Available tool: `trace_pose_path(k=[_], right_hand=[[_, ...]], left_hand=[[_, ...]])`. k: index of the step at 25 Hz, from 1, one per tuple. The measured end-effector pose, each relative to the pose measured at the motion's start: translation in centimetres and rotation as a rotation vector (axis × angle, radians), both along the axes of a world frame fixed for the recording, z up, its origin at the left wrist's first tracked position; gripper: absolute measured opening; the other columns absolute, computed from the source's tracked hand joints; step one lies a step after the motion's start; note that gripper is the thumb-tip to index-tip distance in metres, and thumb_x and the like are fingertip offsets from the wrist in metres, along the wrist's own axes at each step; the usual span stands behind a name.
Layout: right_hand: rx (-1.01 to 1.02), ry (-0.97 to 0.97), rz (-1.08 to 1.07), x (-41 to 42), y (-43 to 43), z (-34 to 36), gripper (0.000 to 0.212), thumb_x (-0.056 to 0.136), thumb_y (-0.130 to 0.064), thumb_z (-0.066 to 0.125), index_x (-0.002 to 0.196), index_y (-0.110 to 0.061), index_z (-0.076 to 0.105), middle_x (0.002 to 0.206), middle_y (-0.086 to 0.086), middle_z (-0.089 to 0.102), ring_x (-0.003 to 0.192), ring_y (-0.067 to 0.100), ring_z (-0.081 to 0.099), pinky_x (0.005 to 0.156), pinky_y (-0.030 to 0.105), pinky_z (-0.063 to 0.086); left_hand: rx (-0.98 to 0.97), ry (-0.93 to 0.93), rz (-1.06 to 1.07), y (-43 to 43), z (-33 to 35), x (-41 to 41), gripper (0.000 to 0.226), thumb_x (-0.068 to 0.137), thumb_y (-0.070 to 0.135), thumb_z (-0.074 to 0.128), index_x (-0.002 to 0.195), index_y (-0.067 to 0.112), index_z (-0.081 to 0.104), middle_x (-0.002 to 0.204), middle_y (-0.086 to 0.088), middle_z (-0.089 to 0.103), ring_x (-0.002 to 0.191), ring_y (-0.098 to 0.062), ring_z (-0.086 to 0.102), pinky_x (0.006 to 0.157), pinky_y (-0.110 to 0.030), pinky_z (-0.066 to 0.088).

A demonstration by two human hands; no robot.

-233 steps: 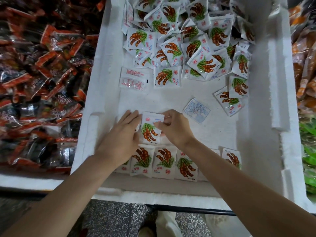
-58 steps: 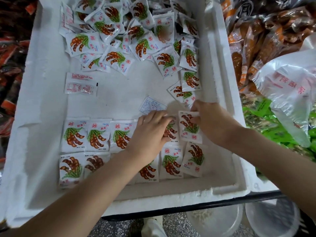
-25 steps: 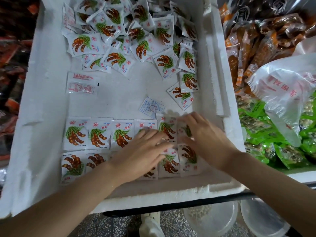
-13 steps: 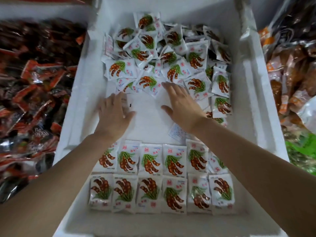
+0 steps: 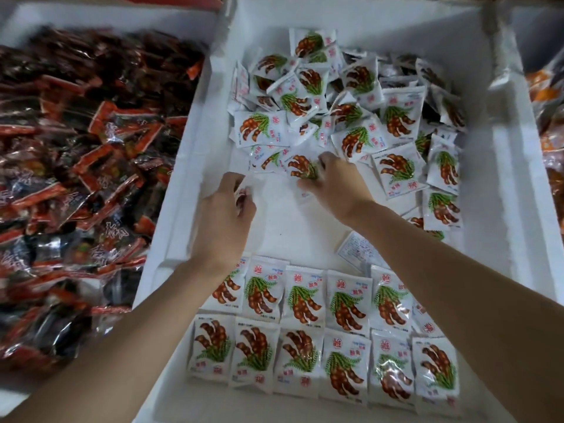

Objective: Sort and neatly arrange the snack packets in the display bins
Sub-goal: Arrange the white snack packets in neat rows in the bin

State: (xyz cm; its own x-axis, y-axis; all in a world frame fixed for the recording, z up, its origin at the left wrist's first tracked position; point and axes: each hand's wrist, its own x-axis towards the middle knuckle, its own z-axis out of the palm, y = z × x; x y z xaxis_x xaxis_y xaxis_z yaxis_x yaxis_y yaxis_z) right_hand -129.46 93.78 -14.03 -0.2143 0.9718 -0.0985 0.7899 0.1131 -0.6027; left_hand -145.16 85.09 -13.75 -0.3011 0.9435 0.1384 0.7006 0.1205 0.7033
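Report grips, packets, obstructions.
Left grip holds a small packet. Right grip pinches a tamarind packet at the loose pile. Two neat rows laid. Nothing blocking.

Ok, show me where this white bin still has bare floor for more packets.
Bare floor lies mid-bin, between the loose pile and the neat rows, from the left wall to the face-down packet. The far end and right side are crowded.

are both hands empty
No, the left hand pinches a small packet, the right hand grips a pod-print packet by the loose pile.
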Motion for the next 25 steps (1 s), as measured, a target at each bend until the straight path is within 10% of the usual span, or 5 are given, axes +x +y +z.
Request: trace_pose_path(k=[5,10,18,25], right_hand=[[-0.085,0.326,-0.063,0.7,-5.8,2.8,0.030,0.090,-0.030,0.059,0.073,-0.007,0.048,0.064,0.006,0.049,0.056,0.017,0.043,0.051,0.021,0.035],[-0.311,0.443,-0.039,-0.7,-10.3,3.2,0.022,0.091,-0.032,0.058,0.098,-0.012,0.055,0.078,0.002,0.062,0.065,0.009,0.066,0.070,0.038,0.058],[-0.082,0.211,0.279,-2.1,-11.1,3.7,0.042,0.096,-0.023,0.047,0.138,-0.020,0.042,0.105,-0.004,0.050,0.090,0.009,0.057,0.071,0.002,0.042],[0.172,-0.111,0.284,-5.2,0.1,1.5,0.059,0.095,-0.014,0.051,0.146,-0.007,0.022,0.151,0.010,0.025,0.140,0.023,0.023,0.114,0.029,0.021]], left_hand=[[-0.165,-0.680,0.168,-2.3,1.8,1.5,0.027,0.098,0.024,0.051,0.125,0.022,0.056,0.113,0.008,0.061,0.105,-0.013,0.059,0.091,-0.030,0.051],[-0.220,-0.987,0.183,-5.7,3.2,2.2,0.016,0.100,0.030,0.043,0.091,0.041,0.050,0.105,0.025,0.051,0.097,-0.004,0.055,0.058,-0.010,0.047],[-0.213,-0.824,0.150,-7.4,4.5,-0.4,0.037,0.072,0.012,0.081,0.101,0.021,0.060,0.085,0.004,0.074,0.074,-0.008,0.071,0.059,-0.013,0.052],[-0.084,-0.749,0.275,-5.6,6.3,-3.3,0.041,0.068,0.019,0.084,0.097,0.027,0.056,0.067,0.011,0.060,0.053,0.008,0.058,0.044,-0.008,0.041]])
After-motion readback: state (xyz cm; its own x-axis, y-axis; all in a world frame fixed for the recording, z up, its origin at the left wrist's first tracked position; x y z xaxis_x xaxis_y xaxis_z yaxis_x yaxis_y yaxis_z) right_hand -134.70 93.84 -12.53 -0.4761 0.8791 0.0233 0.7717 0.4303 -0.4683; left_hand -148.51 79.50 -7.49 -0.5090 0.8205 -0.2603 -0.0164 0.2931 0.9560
